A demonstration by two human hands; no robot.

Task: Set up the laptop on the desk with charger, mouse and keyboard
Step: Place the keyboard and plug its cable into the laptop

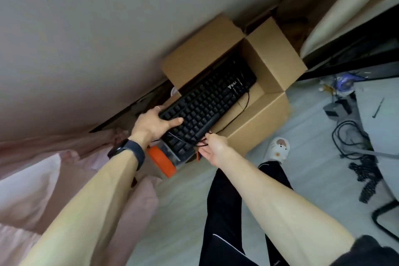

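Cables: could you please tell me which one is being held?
The keyboard cable, pinched by the right hand; the other cables lie loose on the floor.

Both my arms are stretched out ahead, left hand [156, 124] gripping the keyboard [207, 101] end, right hand [213, 148] pinching its cable [247, 99].

Head-worn wide view; steeply down, near keyboard [207, 101]
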